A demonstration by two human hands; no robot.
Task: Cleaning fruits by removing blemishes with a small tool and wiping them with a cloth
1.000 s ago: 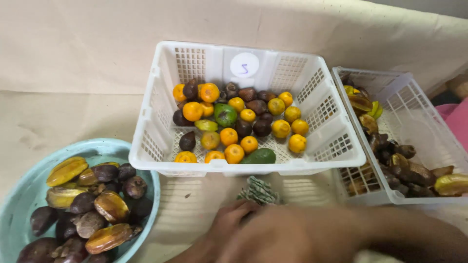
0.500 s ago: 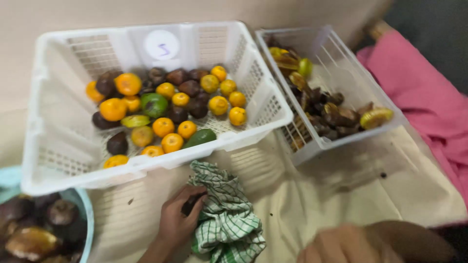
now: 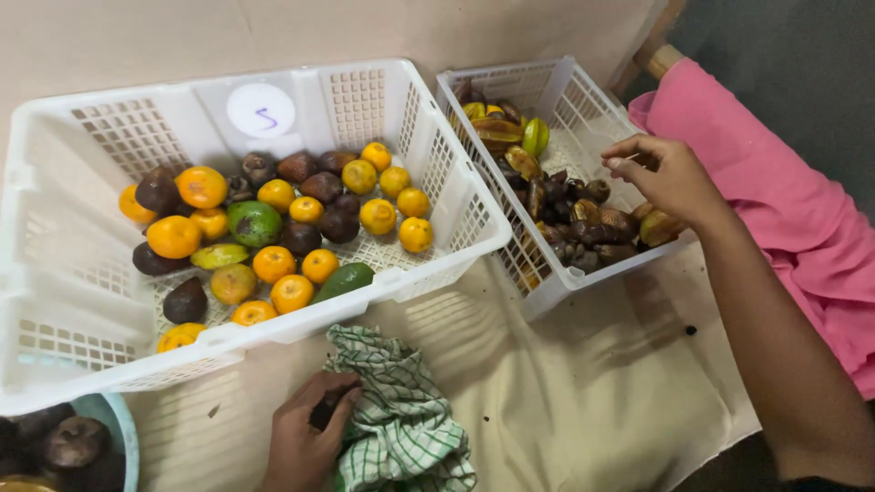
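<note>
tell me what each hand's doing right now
left hand: closed on a dark fruit, against the checked cloth
right hand: pinching a thin stem

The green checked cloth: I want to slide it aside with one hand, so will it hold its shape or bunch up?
The green checked cloth lies crumpled in soft folds, so it is probably floppy and would bunch up if pushed. It looks thin, so likely light. The left hand rests against its edge, and a pinch-and-lift would probably move it better than a shove.
</note>
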